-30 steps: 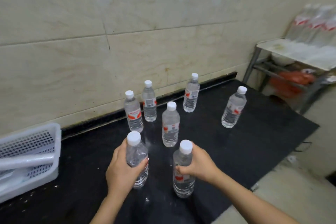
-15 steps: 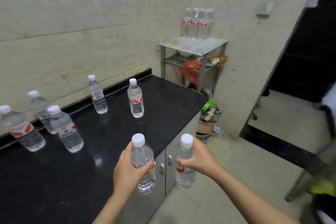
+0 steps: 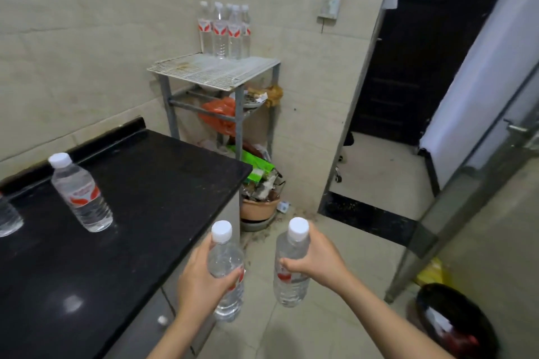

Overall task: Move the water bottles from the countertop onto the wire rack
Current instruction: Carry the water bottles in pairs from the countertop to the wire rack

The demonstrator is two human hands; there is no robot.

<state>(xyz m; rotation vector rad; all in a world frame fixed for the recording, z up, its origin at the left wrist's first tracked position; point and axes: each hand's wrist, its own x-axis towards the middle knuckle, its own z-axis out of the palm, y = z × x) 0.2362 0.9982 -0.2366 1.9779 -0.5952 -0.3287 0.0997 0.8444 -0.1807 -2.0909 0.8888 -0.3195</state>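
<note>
My left hand point(image 3: 201, 285) grips a clear water bottle point(image 3: 226, 259) with a white cap, held upright past the countertop's right edge. My right hand point(image 3: 318, 259) grips a second water bottle point(image 3: 291, 280) beside it, over the floor. One more bottle point(image 3: 81, 195) stands on the black countertop point(image 3: 145, 198), and part of another bottle point(image 3: 7, 216) shows at the left frame edge. Ahead stands the wire rack point(image 3: 215, 70), with several bottles point(image 3: 224, 29) grouped at the back of its top shelf against the wall.
The rack's lower shelf holds an orange bag point(image 3: 218, 114). A full bin point(image 3: 259, 201) sits on the floor between counter and rack. A dark doorway point(image 3: 408, 67) opens on the right, next to a glass door point(image 3: 495, 169). A dark round object point(image 3: 455, 323) lies at lower right.
Both hands lifted their bottles off the countertop and carried them right, past its edge. My view swung right; the rack is closer and more central.
</note>
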